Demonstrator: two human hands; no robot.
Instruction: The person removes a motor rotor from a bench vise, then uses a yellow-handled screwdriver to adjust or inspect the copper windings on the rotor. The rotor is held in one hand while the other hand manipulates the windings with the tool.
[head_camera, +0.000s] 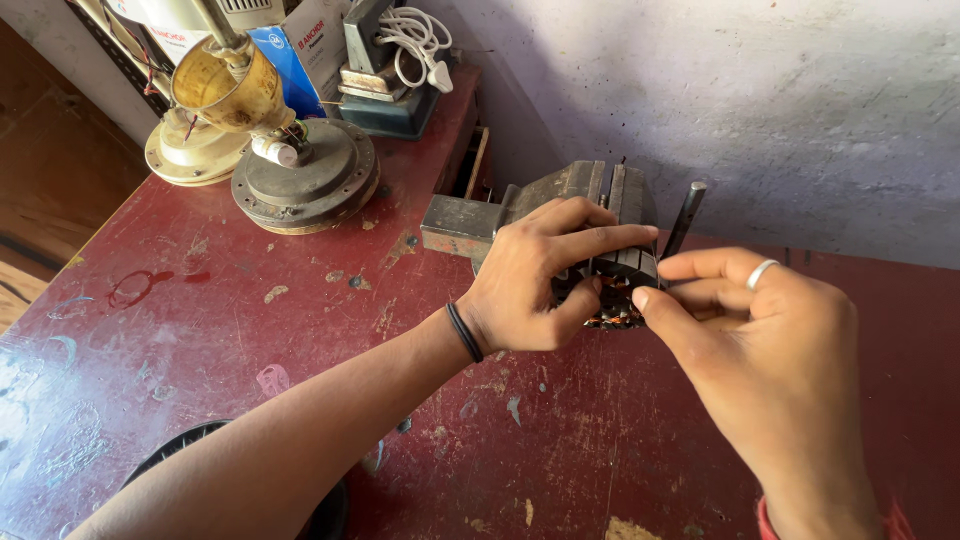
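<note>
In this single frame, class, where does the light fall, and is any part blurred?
Head view: daylight brightens the red table and wall; the left hand and right hand are sharp, shading the motor part between them; the fan base looks slightly soft.

Vise (560, 195) behind both hands — fan motor (305, 180) far left on bench (250, 330)
</note>
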